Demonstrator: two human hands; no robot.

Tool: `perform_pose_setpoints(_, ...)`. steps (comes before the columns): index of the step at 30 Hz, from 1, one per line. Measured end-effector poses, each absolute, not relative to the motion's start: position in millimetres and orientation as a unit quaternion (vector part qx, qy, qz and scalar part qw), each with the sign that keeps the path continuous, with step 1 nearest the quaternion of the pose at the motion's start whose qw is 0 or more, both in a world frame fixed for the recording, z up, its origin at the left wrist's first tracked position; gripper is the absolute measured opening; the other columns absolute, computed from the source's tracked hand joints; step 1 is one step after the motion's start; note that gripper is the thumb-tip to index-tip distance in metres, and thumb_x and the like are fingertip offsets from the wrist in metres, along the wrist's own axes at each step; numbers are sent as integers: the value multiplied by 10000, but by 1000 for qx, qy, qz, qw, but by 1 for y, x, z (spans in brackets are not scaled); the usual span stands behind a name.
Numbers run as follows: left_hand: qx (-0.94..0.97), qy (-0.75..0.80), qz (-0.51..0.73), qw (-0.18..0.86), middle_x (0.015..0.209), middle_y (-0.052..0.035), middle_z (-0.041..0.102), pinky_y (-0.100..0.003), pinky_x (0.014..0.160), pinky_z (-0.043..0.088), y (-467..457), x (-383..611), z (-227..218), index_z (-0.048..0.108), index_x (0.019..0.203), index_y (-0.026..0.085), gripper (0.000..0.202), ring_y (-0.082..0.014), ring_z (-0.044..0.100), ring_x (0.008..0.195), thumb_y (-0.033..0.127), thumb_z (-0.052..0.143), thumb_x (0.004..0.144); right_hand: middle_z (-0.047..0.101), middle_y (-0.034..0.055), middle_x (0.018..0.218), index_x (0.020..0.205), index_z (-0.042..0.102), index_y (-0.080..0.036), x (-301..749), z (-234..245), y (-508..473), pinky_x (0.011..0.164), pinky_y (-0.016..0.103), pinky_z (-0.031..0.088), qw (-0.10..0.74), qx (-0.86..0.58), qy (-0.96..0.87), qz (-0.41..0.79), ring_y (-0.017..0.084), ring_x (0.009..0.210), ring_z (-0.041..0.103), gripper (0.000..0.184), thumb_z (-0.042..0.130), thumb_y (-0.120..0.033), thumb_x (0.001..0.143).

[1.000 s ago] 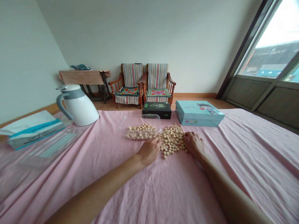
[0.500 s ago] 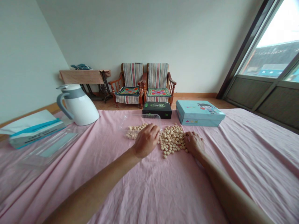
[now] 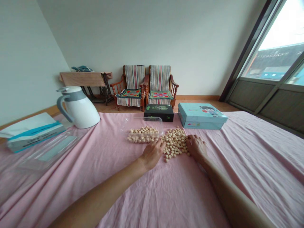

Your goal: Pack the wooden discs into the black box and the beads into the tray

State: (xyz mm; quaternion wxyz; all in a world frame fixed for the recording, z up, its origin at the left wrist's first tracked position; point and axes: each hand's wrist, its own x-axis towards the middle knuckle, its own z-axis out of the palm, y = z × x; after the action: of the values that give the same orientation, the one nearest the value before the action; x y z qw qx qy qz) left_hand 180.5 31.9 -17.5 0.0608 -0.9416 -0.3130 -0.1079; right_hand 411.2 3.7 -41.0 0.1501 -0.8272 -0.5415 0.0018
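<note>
A pile of small round beige pieces point(image 3: 175, 143), nut-like in look, lies loose on the pink cloth. My left hand point(image 3: 153, 154) is at the pile's left edge, its fingers loosely bent and slightly apart; the undersides of the fingertips are hidden. My right hand point(image 3: 196, 147) rests on the cloth against the pile's right side, its fingers bent down and touching the outer pieces. Just beyond my left hand stands a clear plastic box point(image 3: 125, 127) with many of the same pieces in it.
A black box point(image 3: 158, 113) and a light blue box point(image 3: 201, 116) stand behind the pile. On the left are a white jug point(image 3: 82, 109), a tissue pack point(image 3: 35, 133) and a clear plastic lid point(image 3: 55, 148). Two chairs point(image 3: 147, 82) stand beyond the table.
My left hand has moved down and toward me, from over the plastic box to the pile's left edge, uncovering the pieces in the box. My right hand stays by the pile.
</note>
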Motion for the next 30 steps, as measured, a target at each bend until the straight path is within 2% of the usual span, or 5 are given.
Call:
perform_pose_setpoints(12, -910, -284, -293, 67, 916, -60, 587, -343, 840, 488, 51, 167, 26, 554, 915, 161, 114, -197, 564, 927, 107, 456, 889, 607, 103, 1166, 1111, 594, -179, 411, -43, 4, 837, 363, 341, 162, -824, -543, -9, 246, 1070, 526, 338, 346, -301, 917)
perform_pose_setpoints(16, -866, -290, -393, 104, 1151, -101, 566, -378, 946, 456, 64, 163, 40, 528, 1131, 154, 262, -213, 526, 1080, 94, 461, 885, 607, 103, 1162, 1111, 594, -185, 411, -42, 4, 843, 360, 339, 157, -826, -541, -1, 242, 1078, 522, 342, 336, -300, 918)
perform_pose_setpoints(18, -873, -286, -380, 109, 1176, -99, 565, -397, 968, 434, 59, 163, 35, 533, 1137, 162, 264, -219, 515, 1096, 106, 463, 889, 606, 102, 1161, 1110, 595, -190, 411, -41, 4, 844, 358, 339, 155, -827, -541, 1, 240, 1080, 521, 342, 337, -304, 918)
perform_pose_setpoints(23, -941, -263, -211, 5, 891, -38, 601, -313, 830, 472, 33, 171, 2, 572, 868, 175, 123, -180, 563, 898, 105, 471, 875, 605, 101, 1167, 1108, 596, -185, 410, -41, 4, 833, 358, 345, 155, -827, -541, -3, 246, 1080, 520, 344, 337, -303, 916)
perform_pose_setpoints(30, -944, -292, -140, -61, 972, -44, 551, -298, 827, 456, 25, 178, -20, 530, 883, 177, 145, -180, 546, 929, 59, 462, 832, 608, 101, 1168, 1116, 595, -181, 411, -43, 4, 827, 363, 351, 155, -821, -549, -13, 245, 1064, 531, 341, 347, -301, 914)
